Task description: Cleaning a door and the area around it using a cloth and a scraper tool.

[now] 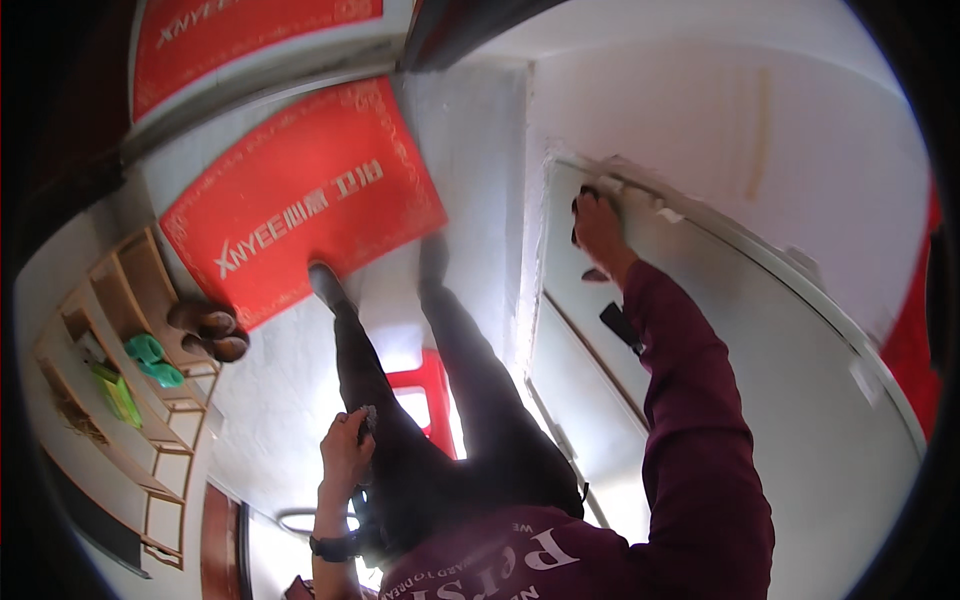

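Observation:
My left hand (342,452) hangs low in front of my legs, its fingers closed round a small grey, rough-looking thing (369,416); its exact kind does not show. A dark watch is on that wrist. My right arm reaches up to a pale door-like panel (760,350) on the right. There my right hand (600,228) has its bent fingers at a dark fitting (576,222) near the panel's upper left corner. Its grip is partly hidden. Below the hand, a dark lever-like piece (620,326) sticks out beside my sleeve.
A red printed mat (300,185) lies ahead of my feet, and another red mat (250,40) lies beyond a raised strip. On the left stands a wooden shoe rack (128,290) with green slippers (152,358); brown shoes (208,330) sit beside it. A red stool (436,400) shows between my legs.

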`<state>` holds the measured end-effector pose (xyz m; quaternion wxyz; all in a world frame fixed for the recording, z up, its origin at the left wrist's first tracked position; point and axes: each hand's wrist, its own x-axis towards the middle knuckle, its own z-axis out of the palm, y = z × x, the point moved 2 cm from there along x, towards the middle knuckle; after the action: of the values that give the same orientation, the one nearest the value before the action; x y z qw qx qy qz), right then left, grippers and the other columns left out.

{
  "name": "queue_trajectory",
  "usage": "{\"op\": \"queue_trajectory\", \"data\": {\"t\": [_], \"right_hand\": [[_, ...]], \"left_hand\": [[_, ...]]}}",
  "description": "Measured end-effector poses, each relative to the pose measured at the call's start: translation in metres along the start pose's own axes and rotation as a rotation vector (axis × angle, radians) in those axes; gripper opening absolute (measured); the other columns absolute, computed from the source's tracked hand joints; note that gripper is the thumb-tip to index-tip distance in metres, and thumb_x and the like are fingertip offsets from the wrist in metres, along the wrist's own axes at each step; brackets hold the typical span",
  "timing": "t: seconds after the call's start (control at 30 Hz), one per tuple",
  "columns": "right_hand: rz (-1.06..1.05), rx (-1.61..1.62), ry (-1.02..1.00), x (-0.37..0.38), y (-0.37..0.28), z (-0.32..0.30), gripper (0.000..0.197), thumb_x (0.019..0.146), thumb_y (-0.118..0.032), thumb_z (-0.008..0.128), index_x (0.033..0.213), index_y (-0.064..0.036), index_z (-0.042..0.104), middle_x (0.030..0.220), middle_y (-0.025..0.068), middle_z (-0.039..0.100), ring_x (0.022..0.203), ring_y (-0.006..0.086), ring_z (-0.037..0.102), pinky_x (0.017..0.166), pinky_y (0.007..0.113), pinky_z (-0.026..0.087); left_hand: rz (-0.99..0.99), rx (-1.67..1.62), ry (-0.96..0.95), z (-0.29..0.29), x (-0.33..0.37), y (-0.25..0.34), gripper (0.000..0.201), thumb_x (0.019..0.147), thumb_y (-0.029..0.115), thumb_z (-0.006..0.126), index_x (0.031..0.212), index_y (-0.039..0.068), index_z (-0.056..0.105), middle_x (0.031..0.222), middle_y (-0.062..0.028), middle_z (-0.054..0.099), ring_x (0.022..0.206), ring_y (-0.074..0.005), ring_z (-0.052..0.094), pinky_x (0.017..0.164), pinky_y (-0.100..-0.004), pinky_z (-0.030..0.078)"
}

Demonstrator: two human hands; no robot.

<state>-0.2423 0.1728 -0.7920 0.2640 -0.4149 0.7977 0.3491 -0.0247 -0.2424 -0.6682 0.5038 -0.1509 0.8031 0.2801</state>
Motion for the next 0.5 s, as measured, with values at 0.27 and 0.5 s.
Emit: {"op": "queue_trajectory", "data": {"t": [0.27, 0.5], "right_hand": [[-0.022, 0.129, -0.026, 0.088, -0.016, 0.071, 0.054, 0.037, -0.044, 0.077, 0.079, -0.0125, 0.063, 0.087, 0.0029, 0.053, 0.088, 0.0196, 0.043, 0.072, 0.033, 0.034], [-0.119, 0.314, -0.049, 0.058, -0.116, 0.121, 0.043, 0.042, -0.04, 0.076, 0.072, -0.0124, 0.062, 0.084, 0.0058, 0.051, 0.087, 0.0218, 0.043, 0.076, 0.035, 0.035]], "left_hand": [[-0.015, -0.033, -0.012, 0.045, 0.053, -0.012, 0.035, 0.067, 0.004, 0.054, 0.102, 0.008, 0.055, 0.086, -0.0132, 0.052, 0.076, -0.0314, 0.055, 0.064, -0.0378, 0.046], [-0.048, -0.028, -0.065, 0.06, 0.07, -0.029, 0.036, 0.067, 0.002, 0.054, 0.103, 0.006, 0.055, 0.088, -0.015, 0.053, 0.077, -0.032, 0.055, 0.067, -0.0368, 0.046]]}}
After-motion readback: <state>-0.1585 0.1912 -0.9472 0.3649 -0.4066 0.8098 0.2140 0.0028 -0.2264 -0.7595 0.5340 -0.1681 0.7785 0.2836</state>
